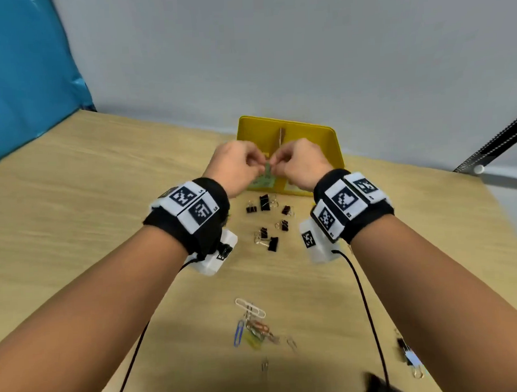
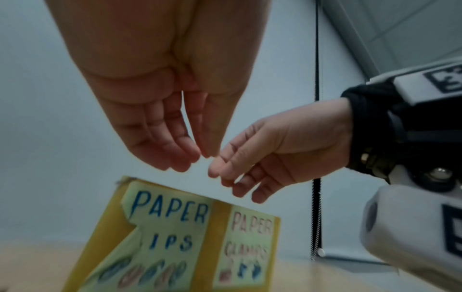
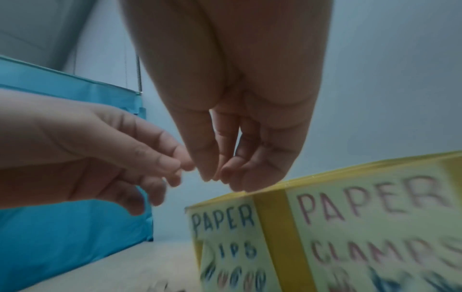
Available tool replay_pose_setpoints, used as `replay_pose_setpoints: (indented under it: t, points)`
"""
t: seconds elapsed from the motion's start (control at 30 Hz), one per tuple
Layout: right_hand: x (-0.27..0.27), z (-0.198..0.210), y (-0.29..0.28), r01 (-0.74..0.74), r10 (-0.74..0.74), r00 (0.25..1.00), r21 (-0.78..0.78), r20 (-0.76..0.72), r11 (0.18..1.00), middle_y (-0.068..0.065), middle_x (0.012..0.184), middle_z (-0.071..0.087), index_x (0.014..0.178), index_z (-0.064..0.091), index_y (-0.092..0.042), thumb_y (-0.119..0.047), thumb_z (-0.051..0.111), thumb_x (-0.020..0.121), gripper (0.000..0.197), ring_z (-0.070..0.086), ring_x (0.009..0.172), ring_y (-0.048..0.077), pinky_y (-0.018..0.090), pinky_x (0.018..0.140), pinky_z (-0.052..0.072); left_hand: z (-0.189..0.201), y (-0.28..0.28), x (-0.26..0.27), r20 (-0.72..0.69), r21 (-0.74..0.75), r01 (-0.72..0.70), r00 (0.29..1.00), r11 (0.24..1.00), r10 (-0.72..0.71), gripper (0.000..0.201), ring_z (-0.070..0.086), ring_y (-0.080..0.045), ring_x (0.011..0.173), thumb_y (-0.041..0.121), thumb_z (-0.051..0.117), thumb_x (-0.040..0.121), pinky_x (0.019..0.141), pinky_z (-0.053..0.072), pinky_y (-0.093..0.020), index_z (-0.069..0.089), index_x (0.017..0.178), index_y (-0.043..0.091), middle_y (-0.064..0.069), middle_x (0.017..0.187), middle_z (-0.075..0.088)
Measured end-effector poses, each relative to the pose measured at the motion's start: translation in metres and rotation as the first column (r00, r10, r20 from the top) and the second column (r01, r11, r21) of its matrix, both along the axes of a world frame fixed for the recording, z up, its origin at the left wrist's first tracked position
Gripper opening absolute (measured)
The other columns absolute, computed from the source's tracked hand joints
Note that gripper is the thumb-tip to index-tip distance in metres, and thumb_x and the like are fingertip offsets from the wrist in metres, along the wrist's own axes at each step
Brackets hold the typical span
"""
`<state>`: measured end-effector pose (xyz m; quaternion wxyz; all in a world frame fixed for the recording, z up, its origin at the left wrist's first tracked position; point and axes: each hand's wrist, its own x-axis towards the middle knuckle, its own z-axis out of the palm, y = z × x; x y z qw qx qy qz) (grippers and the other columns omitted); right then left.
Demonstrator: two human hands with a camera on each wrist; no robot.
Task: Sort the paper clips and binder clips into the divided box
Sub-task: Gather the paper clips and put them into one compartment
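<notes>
The yellow divided box (image 1: 286,123) stands at the back of the table, with a "PAPER CLIPS" label (image 2: 172,213) on the left half of its front and a "PAPER CLAMPS" label (image 3: 370,217) on the right. My left hand (image 1: 260,163) and right hand (image 1: 276,164) hover over its front edge near the divider. Each pinches its thumb and fingertips, and the two pinches touch. I see nothing between the fingers in the left wrist view (image 2: 200,158) or the right wrist view (image 3: 217,175). Several black binder clips (image 1: 264,202) lie in front of the box. Coloured paper clips (image 1: 254,329) lie nearer me.
Another binder clip (image 1: 406,352) lies at the table's right front, beside a dark object (image 1: 378,386). One stray paper clip (image 1: 264,366) lies near the front edge. Blue fabric (image 1: 23,72) hangs at the left. A grey wall stands behind the box.
</notes>
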<state>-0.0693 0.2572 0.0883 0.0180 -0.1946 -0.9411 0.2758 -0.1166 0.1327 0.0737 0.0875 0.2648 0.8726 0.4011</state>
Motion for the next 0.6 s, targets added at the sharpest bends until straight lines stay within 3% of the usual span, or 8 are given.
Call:
replay_pose_setpoints:
  t: [0.1,0.13,0.2,0.27,0.4,0.53,0.6]
  points:
    - [0.049,-0.016,-0.023,-0.173,0.167,0.930,-0.011,0.328,0.985,0.007,0.083,0.064,0.098,0.072,-0.004,-0.010,0.055,0.087,0.020,0.056,0.066,0.017,0.025,0.056,0.049,-0.016,-0.028,0.041,0.088,-0.160,0.152,0.986,0.975,-0.139,0.013,0.058,-0.015,0.080,0.005,0.062,0.084,0.070,0.047,-0.020,0.073,0.087,0.012,0.002,0.079,0.064]
    - [0.064,-0.023,-0.031,-0.244,0.228,0.865,-0.021,0.447,0.970,0.008,0.084,0.064,0.101,0.072,-0.003,-0.010,0.054,0.088,0.023,0.058,0.069,0.019,0.025,0.056,0.049,-0.023,-0.036,0.054,0.143,-0.259,0.249,0.965,0.933,-0.218,0.017,0.060,-0.016,0.084,0.005,0.062,0.083,0.070,0.047,-0.019,0.074,0.093,0.012,0.001,0.086,0.067]
    - [0.092,-0.037,-0.049,-0.365,0.313,0.756,-0.026,0.575,0.931,0.008,0.096,0.067,0.110,0.069,-0.007,-0.010,0.052,0.087,0.029,0.059,0.082,0.020,0.027,0.062,0.047,-0.039,-0.051,0.080,0.294,-0.436,0.447,0.891,0.781,-0.346,0.033,0.062,-0.019,0.101,0.007,0.064,0.081,0.084,0.051,-0.027,0.068,0.113,0.012,-0.003,0.109,0.068]
    - [0.114,-0.049,-0.062,-0.406,0.344,0.748,-0.020,0.568,0.914,0.008,0.114,0.067,0.119,0.065,-0.011,-0.012,0.053,0.088,0.034,0.060,0.100,0.023,0.027,0.077,0.045,-0.057,-0.061,0.101,0.351,-0.523,0.502,0.863,0.688,-0.363,0.047,0.059,-0.021,0.110,0.009,0.069,0.078,0.096,0.050,-0.033,0.060,0.124,0.014,-0.004,0.121,0.062]
    - [0.146,-0.064,-0.079,-0.393,0.358,0.809,-0.025,0.466,0.919,0.008,0.126,0.062,0.124,0.061,-0.013,-0.005,0.050,0.087,0.039,0.056,0.115,0.023,0.026,0.092,0.043,-0.075,-0.079,0.130,0.242,-0.559,0.444,0.895,0.700,-0.374,0.057,0.047,-0.023,0.116,0.013,0.072,0.075,0.100,0.045,-0.035,0.052,0.128,0.015,-0.005,0.123,0.049]
    - [0.168,-0.069,-0.077,-0.379,0.366,0.812,-0.067,0.454,0.923,0.004,0.114,0.062,0.122,0.062,-0.017,-0.010,0.052,0.087,0.036,0.057,0.105,0.018,0.022,0.080,0.041,-0.079,-0.092,0.146,0.217,-0.557,0.460,0.884,0.691,-0.413,0.054,0.042,-0.022,0.122,0.008,0.067,0.079,0.104,0.041,-0.030,0.050,0.130,0.016,-0.004,0.126,0.045]
    - [0.177,-0.071,-0.073,-0.327,0.308,0.835,-0.039,0.456,0.944,0.004,0.122,0.058,0.125,0.059,-0.016,-0.017,0.062,0.084,0.042,0.055,0.111,0.018,0.020,0.083,0.039,-0.080,-0.095,0.149,0.208,-0.558,0.456,0.886,0.693,-0.415,0.050,0.043,-0.023,0.121,0.003,0.065,0.078,0.101,0.043,-0.030,0.053,0.124,0.016,-0.004,0.125,0.046]
